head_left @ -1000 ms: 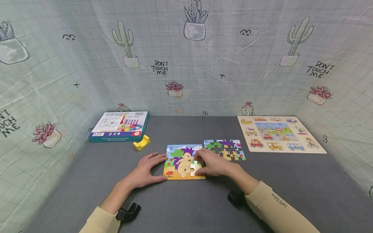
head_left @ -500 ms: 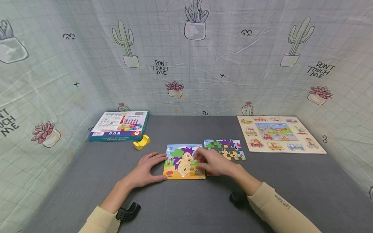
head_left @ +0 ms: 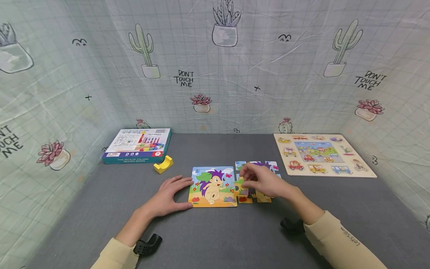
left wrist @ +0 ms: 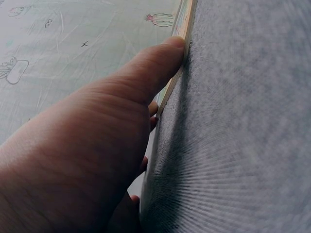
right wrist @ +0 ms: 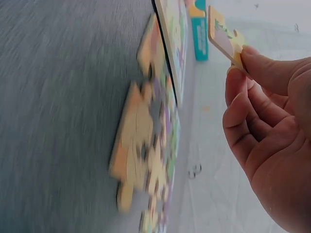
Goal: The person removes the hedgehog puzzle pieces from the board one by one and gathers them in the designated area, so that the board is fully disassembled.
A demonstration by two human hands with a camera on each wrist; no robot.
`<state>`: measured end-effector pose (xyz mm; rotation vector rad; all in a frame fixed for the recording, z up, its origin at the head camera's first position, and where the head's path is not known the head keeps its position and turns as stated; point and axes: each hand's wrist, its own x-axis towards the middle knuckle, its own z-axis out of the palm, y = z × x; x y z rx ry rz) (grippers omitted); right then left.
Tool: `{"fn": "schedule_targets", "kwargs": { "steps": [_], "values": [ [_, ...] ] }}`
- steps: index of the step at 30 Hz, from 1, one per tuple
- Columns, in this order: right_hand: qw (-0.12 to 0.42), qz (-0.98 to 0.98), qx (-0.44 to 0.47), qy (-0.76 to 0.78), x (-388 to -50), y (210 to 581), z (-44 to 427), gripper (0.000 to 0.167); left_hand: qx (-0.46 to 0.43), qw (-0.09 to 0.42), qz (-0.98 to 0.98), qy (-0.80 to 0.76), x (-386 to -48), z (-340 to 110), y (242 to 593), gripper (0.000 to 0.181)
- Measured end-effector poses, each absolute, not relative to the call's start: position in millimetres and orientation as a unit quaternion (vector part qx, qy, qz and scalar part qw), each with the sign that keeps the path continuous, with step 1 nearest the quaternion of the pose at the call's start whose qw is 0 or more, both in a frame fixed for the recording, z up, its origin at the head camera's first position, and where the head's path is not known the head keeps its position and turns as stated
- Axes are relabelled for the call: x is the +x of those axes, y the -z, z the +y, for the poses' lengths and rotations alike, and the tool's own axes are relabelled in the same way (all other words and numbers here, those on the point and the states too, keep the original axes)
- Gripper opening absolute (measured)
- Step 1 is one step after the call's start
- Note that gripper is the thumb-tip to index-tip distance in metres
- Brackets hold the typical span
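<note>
My right hand point(head_left: 265, 181) pinches a puzzle piece point(right wrist: 222, 39) between thumb and fingertips. The piece is yellow with a purple bush, tilted in the right wrist view and raised above several loose puzzle pieces point(head_left: 263, 200). Left of them lies the hedgehog puzzle board point(head_left: 211, 186), flat on the table. My left hand point(head_left: 169, 197) rests at the board's left side, fingers extended at the upper left edge and thumb touching the lower left corner. In the left wrist view, the thumb point(left wrist: 155, 68) lies against the board's wooden edge. My right hand hides part of the loose pieces.
A teal and white box point(head_left: 137, 145) stands at the back left, with a yellow curved block point(head_left: 163, 164) by its front corner. At the back right lies a wooden vehicle puzzle board point(head_left: 324, 155). Patterned cloth walls point(head_left: 255, 108) rise behind the grey table point(head_left: 215, 239).
My right hand has lifted the puzzle piece off the board's lower right corner and carried it right, over the loose pieces. The printed picture beneath now shows there. My left hand stays still.
</note>
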<state>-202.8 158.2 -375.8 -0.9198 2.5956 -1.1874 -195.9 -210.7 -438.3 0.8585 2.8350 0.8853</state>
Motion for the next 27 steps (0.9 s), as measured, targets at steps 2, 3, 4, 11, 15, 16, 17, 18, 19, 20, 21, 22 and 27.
{"fn": "schedule_targets", "kwargs": {
  "steps": [2, 3, 4, 11, 15, 16, 17, 18, 19, 20, 21, 22, 27],
  "values": [
    [0.066, 0.866, -0.302, 0.392, -203, 374, 168, 0.018, 0.276, 0.027, 0.917, -0.287, -196, -210, 438, 0.075],
    [0.066, 0.867, -0.299, 0.392, -202, 374, 173, 0.018, 0.277, 0.026, 0.917, -0.286, -196, -210, 438, 0.075],
    [0.065, 0.869, -0.296, 0.390, -202, 374, 178, 0.018, 0.276, 0.028, 0.917, -0.287, -196, -210, 438, 0.075],
    [0.071, 0.881, -0.273, 0.380, -199, 371, 207, 0.018, 0.276, 0.028, 0.918, -0.285, -196, -210, 439, 0.076],
    [0.072, 0.887, -0.268, 0.370, -198, 370, 223, 0.019, 0.275, 0.031, 0.917, -0.286, -196, -210, 438, 0.076],
    [0.072, 0.887, -0.267, 0.369, -198, 370, 226, 0.019, 0.274, 0.032, 0.917, -0.287, -196, -210, 438, 0.076],
    [0.072, 0.887, -0.269, 0.368, -198, 370, 229, 0.019, 0.274, 0.033, 0.918, -0.287, -196, -210, 438, 0.076],
    [0.073, 0.888, -0.270, 0.366, -198, 371, 233, 0.019, 0.275, 0.031, 0.917, -0.286, -196, -210, 438, 0.076],
    [0.075, 0.888, -0.272, 0.364, -198, 371, 236, 0.019, 0.275, 0.032, 0.917, -0.287, -196, -210, 438, 0.076],
    [0.076, 0.886, -0.274, 0.365, -198, 372, 239, 0.019, 0.274, 0.032, 0.917, -0.287, -195, -210, 438, 0.076],
    [0.079, 0.886, -0.276, 0.365, -197, 372, 241, 0.019, 0.275, 0.032, 0.917, -0.287, -195, -210, 438, 0.076],
    [0.083, 0.884, -0.277, 0.367, -197, 373, 244, 0.019, 0.275, 0.031, 0.917, -0.287, -195, -210, 438, 0.075],
    [0.097, 0.878, -0.282, 0.374, -196, 377, 256, 0.018, 0.276, 0.029, 0.918, -0.285, -195, -210, 437, 0.076]
  ]
}}
